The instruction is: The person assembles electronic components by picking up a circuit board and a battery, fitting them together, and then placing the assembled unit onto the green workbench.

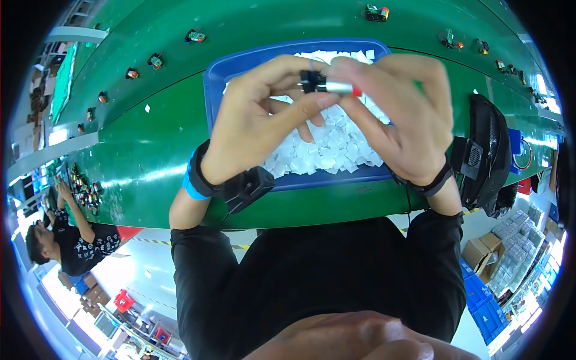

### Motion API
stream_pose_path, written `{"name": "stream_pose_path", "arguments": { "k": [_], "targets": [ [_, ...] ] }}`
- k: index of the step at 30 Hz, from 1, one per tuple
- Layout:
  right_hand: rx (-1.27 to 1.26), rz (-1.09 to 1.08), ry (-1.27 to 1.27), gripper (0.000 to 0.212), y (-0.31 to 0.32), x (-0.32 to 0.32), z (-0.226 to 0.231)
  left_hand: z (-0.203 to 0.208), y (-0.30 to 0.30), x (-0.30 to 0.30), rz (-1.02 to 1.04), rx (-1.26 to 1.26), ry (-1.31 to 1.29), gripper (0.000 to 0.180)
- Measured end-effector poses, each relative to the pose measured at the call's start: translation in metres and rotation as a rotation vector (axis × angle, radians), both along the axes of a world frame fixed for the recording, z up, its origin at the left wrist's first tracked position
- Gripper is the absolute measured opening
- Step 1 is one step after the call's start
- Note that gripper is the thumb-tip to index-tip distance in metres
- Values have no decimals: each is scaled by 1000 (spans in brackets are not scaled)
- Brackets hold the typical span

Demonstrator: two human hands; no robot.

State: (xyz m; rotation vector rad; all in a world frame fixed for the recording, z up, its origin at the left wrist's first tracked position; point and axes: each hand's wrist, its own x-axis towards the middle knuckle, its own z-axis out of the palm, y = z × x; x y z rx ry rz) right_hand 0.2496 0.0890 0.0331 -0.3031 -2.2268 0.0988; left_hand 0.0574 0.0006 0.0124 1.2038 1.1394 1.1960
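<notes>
Above a blue tray [208, 90], my left hand [246, 126] pinches a small cylindrical part [337, 88] with a black end, a silver-white body and a red tip. The part lies roughly level, its black end toward the left. My right hand [414, 120] is closed at the red tip, thumb and fingers pressed on that end; its fingers are slightly blurred and hide some of the part. Many small white square pieces [336, 153] fill the tray beneath both hands. Dark bands circle both wrists, and a black box-shaped device [249, 187] sits at the left one.
Small assemblies with green boards [195, 36] stand spaced along the green table [150, 156]. A black bag [483, 150] lies right of the tray. At the far left a co-worker [78, 240] reaches toward a pile of similar parts [86, 191]. Blue crates [483, 300] stand at lower right.
</notes>
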Motion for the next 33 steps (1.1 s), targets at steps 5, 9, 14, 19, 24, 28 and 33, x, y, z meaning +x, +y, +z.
{"name": "stream_pose_path", "arguments": {
  "k": [5, 9, 14, 19, 24, 28, 33],
  "targets": [
    [-420, 48, -33, 32, 7, 19, -3, -7, 8, -8, 51, 106, -193, 33],
    [-817, 140, 14, 28, 1, 10, -15, -11, 7, -1, 44, 183, -199, 36],
    [-768, 155, 107, 27, -1, 5, -24, -14, 9, 2, 82, 270, -71, 36],
    [-822, 170, 143, 23, -4, 4, -22, -18, 8, 4, 109, 370, 41, 38],
    [-855, 212, 153, 16, -4, 5, -21, -16, 10, 2, 184, 680, 557, 41],
    [-920, 236, 193, 14, -7, 3, -25, -18, 13, 5, 279, 809, 725, 44],
    [-1087, 240, 194, 15, -10, 5, -22, -20, 12, 8, 307, 847, 750, 43]
  ]
}}
